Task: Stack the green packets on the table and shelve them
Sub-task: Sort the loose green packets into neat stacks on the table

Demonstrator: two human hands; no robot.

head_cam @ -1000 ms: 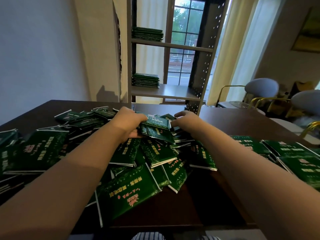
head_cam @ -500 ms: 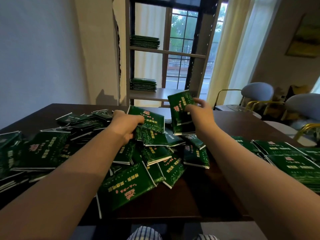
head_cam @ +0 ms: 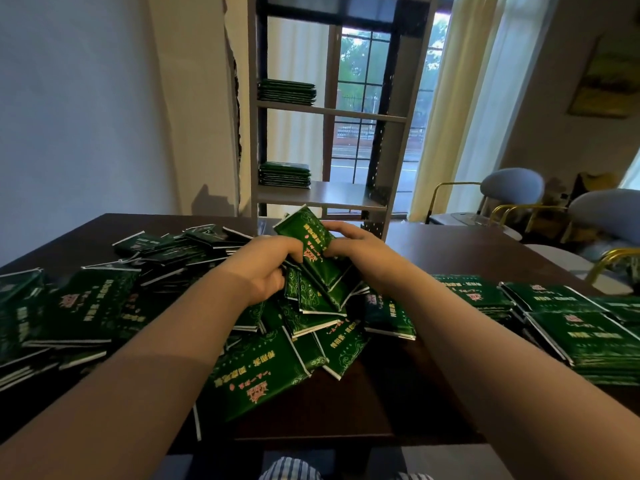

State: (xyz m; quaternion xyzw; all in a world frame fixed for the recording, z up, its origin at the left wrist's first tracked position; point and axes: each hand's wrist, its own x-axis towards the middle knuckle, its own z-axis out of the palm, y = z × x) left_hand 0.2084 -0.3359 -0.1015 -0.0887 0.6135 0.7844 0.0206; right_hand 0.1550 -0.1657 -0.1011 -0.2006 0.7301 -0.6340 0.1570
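Green packets (head_cam: 263, 368) with gold print lie in a loose heap across the dark table (head_cam: 460, 247). Above the heap's middle, both hands hold a small bundle of packets (head_cam: 311, 244) tilted upright. My left hand (head_cam: 266, 268) grips its left side with curled fingers. My right hand (head_cam: 356, 251) grips its right edge, thumb on the front. A neater stack of packets (head_cam: 588, 337) lies at the right. Behind the table stands a shelf (head_cam: 322, 199) carrying two stacks of packets, one on the lower board (head_cam: 284, 174) and one higher up (head_cam: 286, 91).
More scattered packets (head_cam: 69, 306) cover the table's left half. Chairs with gold frames (head_cam: 512, 188) stand at the right beyond the table. A wall is at the left, and a window with curtains is behind the shelf.
My right hand lifted a packet from the heap and brought it over to my left hand's packets. Both hands now hold them together as one bundle above the heap.
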